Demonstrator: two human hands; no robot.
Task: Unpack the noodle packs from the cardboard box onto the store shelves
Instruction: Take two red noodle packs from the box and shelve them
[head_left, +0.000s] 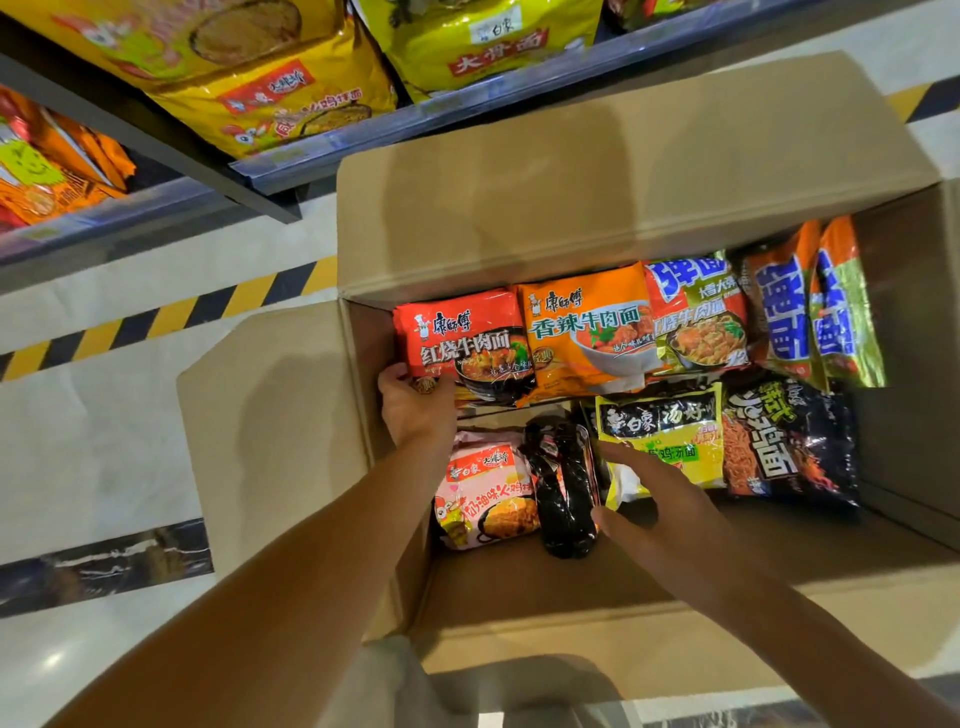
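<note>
An open cardboard box (597, 182) sits on the floor below me, holding several noodle packs. My left hand (415, 405) grips the lower left corner of a red noodle pack (462, 338) at the box's left wall. My right hand (654, 499) reaches in with spread fingers, the fingertips touching a yellow-and-black pack (660, 431) and the thumb next to a black pack (566, 483). A pink pack (488, 488) lies between my arms. An orange pack (587, 322) lies right of the red one.
Store shelves (322, 156) at the top left carry yellow noodle bags (280, 104) and orange bags (52, 171). More packs stand on edge at the box's right end (810, 312). Box flaps (270, 426) spread outward. Yellow-and-black hazard tape (156, 322) runs across the floor.
</note>
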